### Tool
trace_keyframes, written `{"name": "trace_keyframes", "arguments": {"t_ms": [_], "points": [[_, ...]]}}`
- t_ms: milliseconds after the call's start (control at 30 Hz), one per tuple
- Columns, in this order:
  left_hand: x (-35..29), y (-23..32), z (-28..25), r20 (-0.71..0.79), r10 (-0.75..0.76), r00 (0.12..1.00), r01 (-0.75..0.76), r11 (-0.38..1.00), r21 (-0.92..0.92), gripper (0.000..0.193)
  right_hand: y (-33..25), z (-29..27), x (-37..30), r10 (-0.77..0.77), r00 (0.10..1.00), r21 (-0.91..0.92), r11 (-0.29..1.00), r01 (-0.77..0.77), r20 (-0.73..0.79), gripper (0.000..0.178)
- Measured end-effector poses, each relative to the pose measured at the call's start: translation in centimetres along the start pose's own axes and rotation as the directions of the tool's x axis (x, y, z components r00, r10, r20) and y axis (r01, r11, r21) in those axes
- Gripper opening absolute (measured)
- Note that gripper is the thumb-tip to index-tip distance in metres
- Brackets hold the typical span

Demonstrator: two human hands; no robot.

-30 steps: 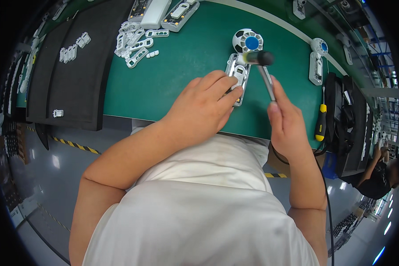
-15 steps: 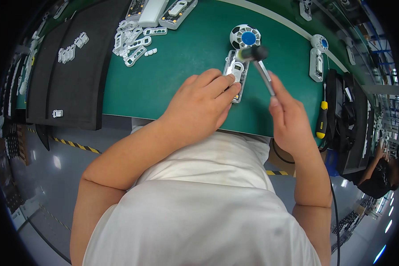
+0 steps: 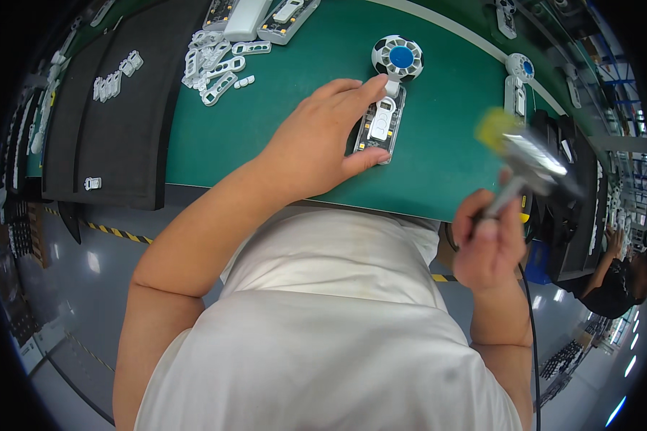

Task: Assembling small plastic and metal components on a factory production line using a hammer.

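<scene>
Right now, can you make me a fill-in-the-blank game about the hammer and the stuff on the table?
1. The hammer in the right grip has a blurry ____ end.
2. The left grip, spread open, touches a clear-cased device on the ____ tabletop.
3. The black-and-white ball-shaped piece has a round ____ middle.
4. The loose white parts lie on the person's ____ side.

Missing words: yellow; green; blue; left

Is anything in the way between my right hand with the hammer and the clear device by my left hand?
Nothing visible: only green tabletop shows between your right hand, gripping the hammer, and the device. Your left hand is on its left side, thumb at the lower end.
</scene>
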State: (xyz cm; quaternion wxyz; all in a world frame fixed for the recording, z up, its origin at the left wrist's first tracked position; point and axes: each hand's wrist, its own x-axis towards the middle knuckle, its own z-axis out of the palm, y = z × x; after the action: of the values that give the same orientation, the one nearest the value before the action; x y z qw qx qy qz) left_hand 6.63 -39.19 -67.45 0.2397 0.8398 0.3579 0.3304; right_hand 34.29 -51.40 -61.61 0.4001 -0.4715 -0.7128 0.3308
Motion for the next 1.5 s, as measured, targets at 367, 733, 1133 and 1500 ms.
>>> {"name": "trace_keyframes", "arguments": {"t_ms": [367, 733, 1133, 1500], "points": [[-0.2, -0.2, 0.4, -0.016, -0.004, 1.000, 0.005, 0.999, 0.039, 0.083, 1.0, 0.2, 0.4, -0.039, 0.999, -0.038, 0.999, 0.039, -0.017, 0.053], [0.0, 0.6, 0.5, -0.005, 0.131, 0.991, -0.128, 0.978, 0.167, 0.058, 4.7, -1.7, 4.0, 0.184, 0.965, -0.499, 0.828, -0.255, -0.187, 0.049], [0.5, 1.0, 0.0, 0.042, 0.115, 0.992, -0.122, 0.962, 0.243, 0.056, 4.6, -2.5, 4.7, 0.408, 0.898, -0.509, 0.745, -0.431, -0.164, 0.044], [0.6, 1.5, 0.0, 0.041, 0.117, 0.992, -0.124, 0.958, 0.258, 0.055, 4.8, -2.5, 4.8, 0.399, 0.907, -0.557, 0.726, -0.403, -0.138, 0.043]]}}
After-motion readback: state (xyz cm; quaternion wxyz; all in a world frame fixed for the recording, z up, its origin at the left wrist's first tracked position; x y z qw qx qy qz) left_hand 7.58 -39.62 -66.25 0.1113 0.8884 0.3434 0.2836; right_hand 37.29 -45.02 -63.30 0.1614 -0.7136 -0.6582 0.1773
